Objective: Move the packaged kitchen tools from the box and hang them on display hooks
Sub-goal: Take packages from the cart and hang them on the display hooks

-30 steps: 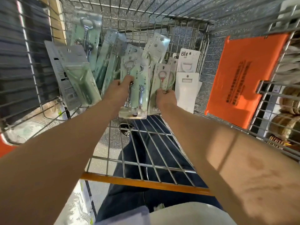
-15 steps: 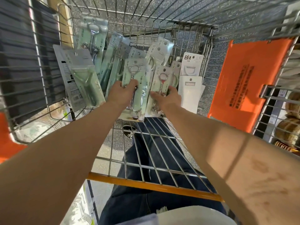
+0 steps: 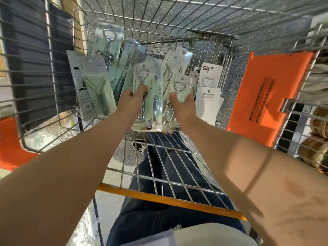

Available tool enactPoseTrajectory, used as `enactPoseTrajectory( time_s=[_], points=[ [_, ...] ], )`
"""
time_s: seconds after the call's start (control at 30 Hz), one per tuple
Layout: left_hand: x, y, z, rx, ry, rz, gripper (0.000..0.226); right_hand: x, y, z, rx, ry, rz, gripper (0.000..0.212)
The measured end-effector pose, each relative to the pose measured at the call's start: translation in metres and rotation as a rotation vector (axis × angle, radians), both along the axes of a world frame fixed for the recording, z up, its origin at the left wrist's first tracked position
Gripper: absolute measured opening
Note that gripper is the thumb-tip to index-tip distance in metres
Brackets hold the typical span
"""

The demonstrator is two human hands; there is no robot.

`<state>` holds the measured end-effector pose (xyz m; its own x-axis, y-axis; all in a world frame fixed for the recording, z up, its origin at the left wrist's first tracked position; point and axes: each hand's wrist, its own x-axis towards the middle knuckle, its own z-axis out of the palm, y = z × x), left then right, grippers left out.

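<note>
Several packaged kitchen tools in pale green cards stand leaning in a wire cart (image 3: 177, 41). My left hand (image 3: 131, 102) grips a corkscrew package (image 3: 156, 91) at its left edge, with the thumb on the front. My right hand (image 3: 183, 108) holds a second opener package (image 3: 183, 82) just to the right, thumb and fingers on its front. Both packages stand upright, side by side, among the others. A peeler package (image 3: 96, 89) leans at the left, and white-carded packages (image 3: 209, 98) stand at the right.
The cart's wire walls close in on all sides. An orange plastic flap (image 3: 266, 96) hangs on the right wall and an orange bar (image 3: 159, 197) crosses the near edge. My legs show through the wire floor. Woven goods (image 3: 317, 125) sit outside at right.
My right hand's fingers have stretched up over the front of its package. My left hand keeps its grip, and both packages stay close together.
</note>
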<state>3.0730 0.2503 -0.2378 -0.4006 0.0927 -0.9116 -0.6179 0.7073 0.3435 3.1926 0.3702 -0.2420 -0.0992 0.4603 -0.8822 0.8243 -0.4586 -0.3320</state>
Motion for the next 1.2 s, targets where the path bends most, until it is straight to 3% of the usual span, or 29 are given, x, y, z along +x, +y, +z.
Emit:
enactPoseTrajectory(
  time_s=[0.3, 0.47, 0.63, 0.7, 0.8, 0.83, 0.93, 0.97, 1.1, 1.2],
  points=[
    [-0.017, 0.006, 0.073, 0.070, 0.047, 0.144, 0.058, -0.046, 0.007, 0.086, -0.024, 0.163, 0.048, 0.073],
    [-0.026, -0.006, 0.151, 0.129, 0.120, 0.192, 0.098, -0.066, -0.002, 0.155, 0.083, 0.348, 0.216, 0.072],
    [-0.011, -0.044, 0.242, 0.202, 0.207, 0.364, 0.114, -0.076, -0.035, 0.242, 0.203, 0.470, 0.380, 0.063],
    [0.000, -0.070, 0.277, 0.225, 0.284, 0.445, 0.104, -0.075, -0.057, 0.278, 0.218, 0.524, 0.408, 0.069],
    [0.019, -0.104, 0.341, 0.258, 0.380, 0.520, 0.089, -0.069, -0.089, 0.338, 0.226, 0.675, 0.438, 0.055],
    [0.024, -0.117, 0.363, 0.267, 0.407, 0.545, 0.091, -0.066, -0.103, 0.359, 0.226, 0.735, 0.462, 0.056],
    [0.046, -0.155, 0.432, 0.326, 0.428, 0.628, 0.087, -0.073, -0.139, 0.383, 0.227, 0.871, 0.536, 0.106],
    [0.054, -0.167, 0.453, 0.358, 0.439, 0.652, 0.083, -0.072, -0.151, 0.399, 0.229, 0.901, 0.562, 0.106],
    [0.087, -0.212, 0.525, 0.381, 0.645, 0.767, 0.050, -0.045, -0.201, 0.499, 0.207, 1.036, 0.646, 0.047],
    [0.107, -0.247, 0.565, 0.413, 0.744, 0.849, 0.066, -0.038, -0.241, 0.543, 0.240, 1.130, 0.707, 0.041]
  ],
)
